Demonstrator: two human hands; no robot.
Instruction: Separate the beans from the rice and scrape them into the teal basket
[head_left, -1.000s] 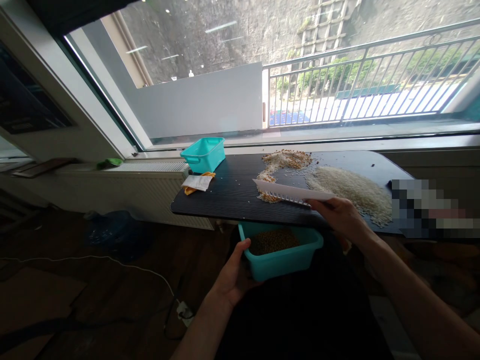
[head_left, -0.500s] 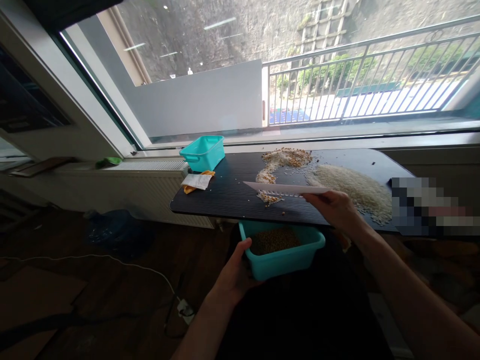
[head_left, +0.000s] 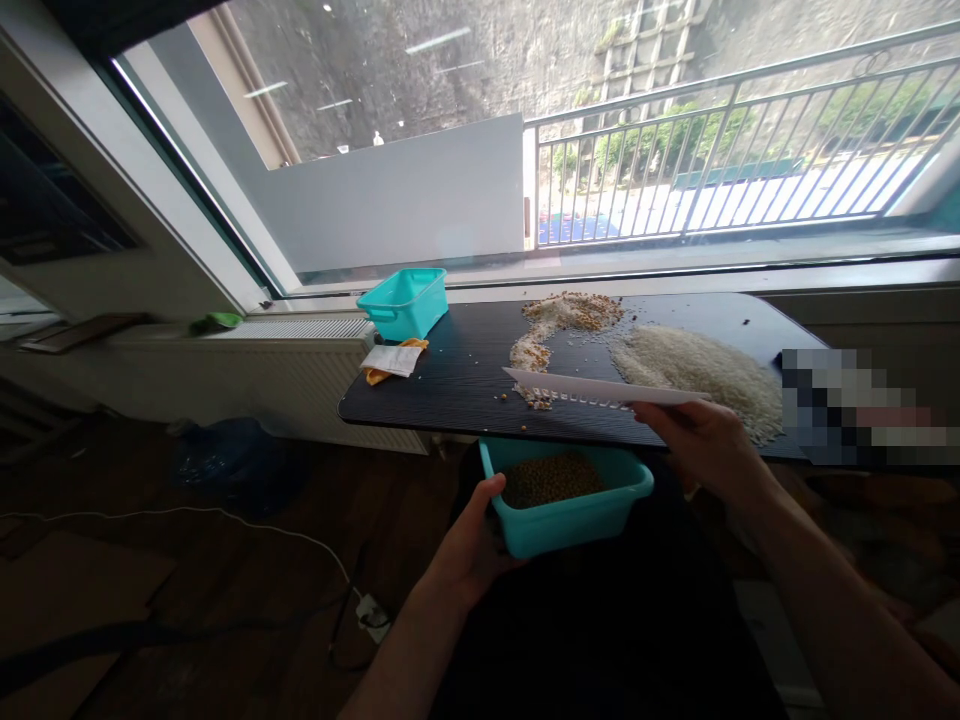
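My left hand (head_left: 471, 545) grips the left end of a turquoise tub (head_left: 570, 520) held just below the near edge of a black tabletop (head_left: 450, 375); the tub holds brownish grains. My right hand (head_left: 701, 445) is closed on a white toothed scraper (head_left: 592, 390) that lies edge-down across the table near its front. A small clump of mixed grains (head_left: 536, 397) sits under the scraper. Behind it lie a pile of white rice (head_left: 697, 365) and a mixed yellow and white pile (head_left: 570, 315).
A second turquoise tub (head_left: 405, 302) stands at the table's far left corner, with a white and orange packet (head_left: 394, 360) beside it. A radiator (head_left: 300, 380) runs under the window on the left. A white cable (head_left: 225, 520) crosses the dark floor.
The scraper has shifted slightly toward the near edge and to the right, dragging a small clump of grains with it. My left hand and the tub have stayed in place.
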